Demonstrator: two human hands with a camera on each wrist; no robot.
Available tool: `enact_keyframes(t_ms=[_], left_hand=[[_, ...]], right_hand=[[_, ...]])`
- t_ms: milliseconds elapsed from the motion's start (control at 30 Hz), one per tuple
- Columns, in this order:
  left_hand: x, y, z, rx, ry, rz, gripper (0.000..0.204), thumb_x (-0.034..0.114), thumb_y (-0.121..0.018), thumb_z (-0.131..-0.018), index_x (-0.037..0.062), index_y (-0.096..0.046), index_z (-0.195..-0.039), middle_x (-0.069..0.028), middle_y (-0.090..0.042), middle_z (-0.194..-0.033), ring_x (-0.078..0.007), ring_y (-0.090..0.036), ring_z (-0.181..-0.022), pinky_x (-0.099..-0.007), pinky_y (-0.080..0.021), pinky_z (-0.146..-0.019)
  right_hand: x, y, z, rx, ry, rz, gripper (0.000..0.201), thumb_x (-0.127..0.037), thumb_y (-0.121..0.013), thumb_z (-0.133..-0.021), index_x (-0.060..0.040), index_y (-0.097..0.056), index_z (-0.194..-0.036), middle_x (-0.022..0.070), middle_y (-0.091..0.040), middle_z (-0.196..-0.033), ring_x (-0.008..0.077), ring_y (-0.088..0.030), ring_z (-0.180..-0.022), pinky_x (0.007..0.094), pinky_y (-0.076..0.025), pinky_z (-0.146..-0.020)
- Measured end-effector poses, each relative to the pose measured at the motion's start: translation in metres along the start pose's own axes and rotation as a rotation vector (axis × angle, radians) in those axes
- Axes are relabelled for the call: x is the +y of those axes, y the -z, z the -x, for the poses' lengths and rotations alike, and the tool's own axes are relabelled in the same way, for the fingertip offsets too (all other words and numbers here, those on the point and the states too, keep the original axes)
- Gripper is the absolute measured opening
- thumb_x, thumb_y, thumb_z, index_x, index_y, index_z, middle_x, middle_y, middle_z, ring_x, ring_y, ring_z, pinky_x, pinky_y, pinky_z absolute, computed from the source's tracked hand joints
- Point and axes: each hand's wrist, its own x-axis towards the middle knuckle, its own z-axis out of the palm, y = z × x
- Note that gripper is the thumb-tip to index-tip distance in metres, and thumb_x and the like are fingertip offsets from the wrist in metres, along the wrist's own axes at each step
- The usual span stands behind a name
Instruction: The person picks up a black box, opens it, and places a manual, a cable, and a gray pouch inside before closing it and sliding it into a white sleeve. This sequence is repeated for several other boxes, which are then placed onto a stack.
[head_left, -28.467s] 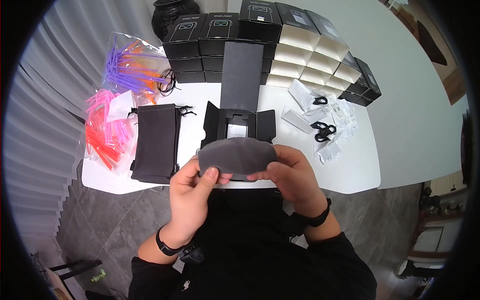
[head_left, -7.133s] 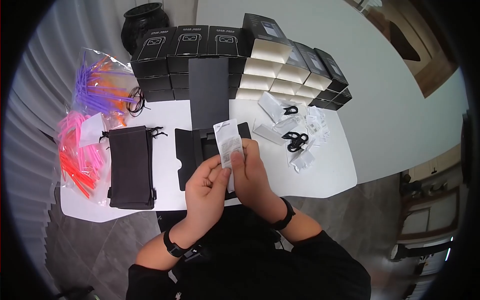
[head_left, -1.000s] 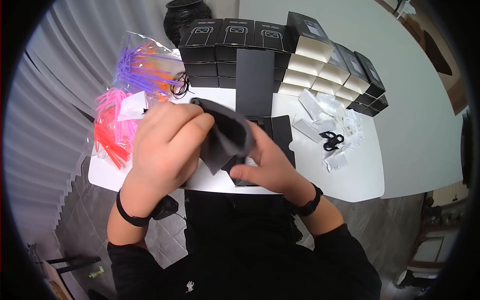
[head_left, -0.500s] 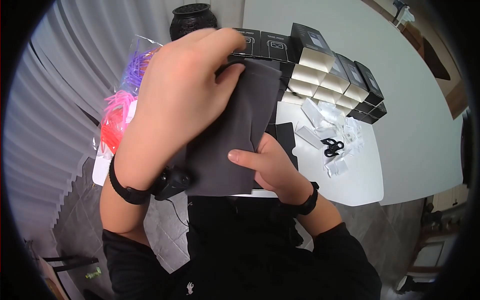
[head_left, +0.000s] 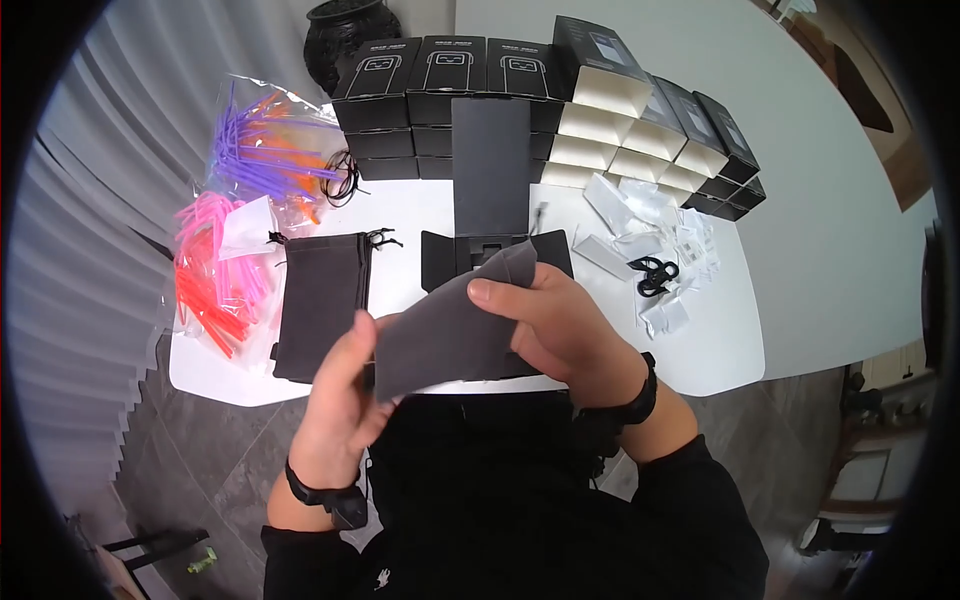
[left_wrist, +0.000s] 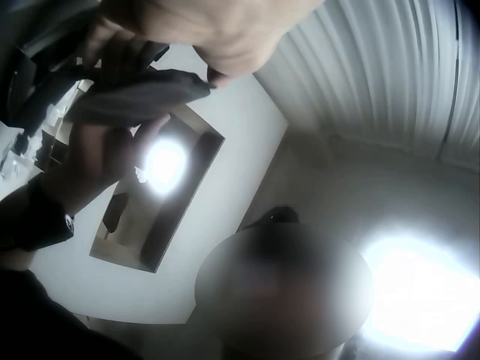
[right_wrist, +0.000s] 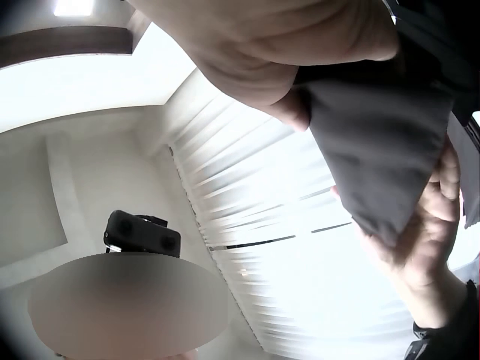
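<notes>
A dark grey cloth pouch [head_left: 450,335] is held slanted in front of the body, folded over at its upper right end. My right hand [head_left: 562,322] pinches that end, thumb on top and fingers underneath. At the lower left end my left hand [head_left: 338,405] lies against the cloth, its thumb raised off it. In the right wrist view the left fingers [right_wrist: 442,195] extend behind the pouch [right_wrist: 379,142]. Behind the hands stands an open black box [head_left: 490,165] with its lid up; the pouch hides most of its inside. A stack of dark drawstring pouches [head_left: 322,305] lies left of it.
Black boxes [head_left: 450,70] are stacked along the back of the white table [head_left: 725,340]. Bags of purple [head_left: 250,150] and pink strips [head_left: 215,270] lie at the left. White packets [head_left: 690,250] and black scissors [head_left: 655,277] lie at the right.
The left hand has come down from high over the pouch to its lower left end. The pouch has turned from upright to slanted and sits lower, uncovering the stack at left.
</notes>
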Motion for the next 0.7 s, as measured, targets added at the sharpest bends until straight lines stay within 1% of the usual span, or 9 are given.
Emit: enact_keyframes(t_ms=[67,133,200,267,400,467,500,600,700], left_hand=[[-0.002,-0.01,0.005,-0.072,-0.124,-0.165,0.068,0.056,-0.046,-0.102,-0.0063,-0.059,-0.127,-0.0082,-0.07,-0.105,-0.0103,-0.065,-0.084,-0.0163,-0.042,-0.054],[-0.013,0.004,0.001,-0.136,-0.022,0.024,0.068,0.057,-0.045,-0.102,-0.0051,-0.06,-0.125,-0.01,-0.07,-0.108,-0.0157,-0.069,-0.092,-0.0241,-0.053,-0.069],[-0.021,0.008,0.0,-0.128,0.063,0.158,0.065,0.055,-0.047,-0.102,-0.0047,-0.061,-0.124,-0.0117,-0.071,-0.111,-0.0194,-0.071,-0.098,-0.0292,-0.059,-0.078],[-0.018,-0.01,0.003,-0.042,0.127,0.239,0.059,0.049,-0.052,-0.102,-0.0053,-0.06,-0.124,-0.0132,-0.071,-0.112,-0.0212,-0.071,-0.103,-0.0317,-0.059,-0.083],[-0.024,-0.008,0.002,-0.084,0.267,0.243,0.038,0.027,-0.06,-0.102,-0.0052,-0.061,-0.123,-0.0123,-0.072,-0.109,-0.0193,-0.072,-0.098,-0.029,-0.06,-0.084],[-0.034,0.001,-0.002,-0.073,0.272,0.177,0.033,0.021,-0.064,-0.1,-0.0053,-0.064,-0.12,-0.0125,-0.073,-0.108,-0.0193,-0.073,-0.096,-0.0293,-0.06,-0.083],[-0.037,0.007,-0.002,-0.105,0.199,0.145,0.032,0.02,-0.064,-0.1,-0.0053,-0.064,-0.12,-0.0127,-0.072,-0.109,-0.0192,-0.072,-0.097,-0.0295,-0.059,-0.083],[-0.039,0.017,-0.001,-0.198,0.006,0.041,0.03,0.018,-0.064,-0.1,-0.0052,-0.066,-0.119,-0.0128,-0.072,-0.114,-0.0186,-0.071,-0.099,-0.03,-0.057,-0.086],[-0.035,0.016,0.001,-0.262,-0.1,-0.038,0.03,0.017,-0.062,-0.101,-0.0055,-0.066,-0.121,-0.0122,-0.071,-0.116,-0.0178,-0.069,-0.102,-0.0307,-0.054,-0.092]], right_hand=[[0.001,0.0,-0.001,-0.018,0.028,0.057,0.028,-0.021,-0.069,-0.095,0.0038,-0.067,-0.107,0.0098,-0.07,-0.101,0.0165,-0.068,-0.09,0.0307,-0.056,-0.081],[0.001,0.003,-0.003,-0.006,0.017,0.079,0.03,-0.024,-0.068,-0.096,0.0038,-0.067,-0.107,0.0093,-0.07,-0.1,0.0153,-0.068,-0.09,0.0298,-0.055,-0.08],[0.002,0.006,-0.003,0.045,-0.038,0.059,0.032,-0.027,-0.066,-0.097,0.0035,-0.067,-0.108,0.0083,-0.069,-0.098,0.0141,-0.067,-0.088,0.0286,-0.054,-0.077],[0.001,0.011,0.001,0.058,-0.09,0.152,0.035,-0.032,-0.064,-0.098,0.0027,-0.067,-0.106,0.0069,-0.068,-0.096,0.0126,-0.065,-0.085,0.0265,-0.053,-0.073],[-0.009,0.006,0.01,0.183,-0.156,0.45,0.042,-0.04,-0.059,-0.1,-0.0001,-0.068,-0.096,0.0032,-0.065,-0.085,0.0105,-0.063,-0.074,0.0244,-0.05,-0.064],[-0.015,0.017,0.01,0.107,-0.155,0.617,0.041,-0.039,-0.06,-0.1,-0.0003,-0.068,-0.091,0.0018,-0.065,-0.08,0.0101,-0.063,-0.071,0.0243,-0.05,-0.062],[-0.019,0.023,0.01,0.067,-0.153,0.701,0.04,-0.038,-0.06,-0.1,-0.0004,-0.069,-0.089,0.0011,-0.064,-0.078,0.01,-0.063,-0.069,0.0242,-0.05,-0.061],[-0.023,0.034,0.008,-0.064,0.011,0.727,0.036,-0.031,-0.062,-0.1,-0.0004,-0.068,-0.084,-0.0005,-0.064,-0.073,0.0095,-0.063,-0.066,0.024,-0.049,-0.058],[-0.023,0.033,0.009,-0.037,0.036,0.6,0.027,-0.023,-0.061,-0.101,0.0005,-0.068,-0.09,0.0001,-0.065,-0.077,0.0091,-0.064,-0.068,0.0232,-0.049,-0.058]])
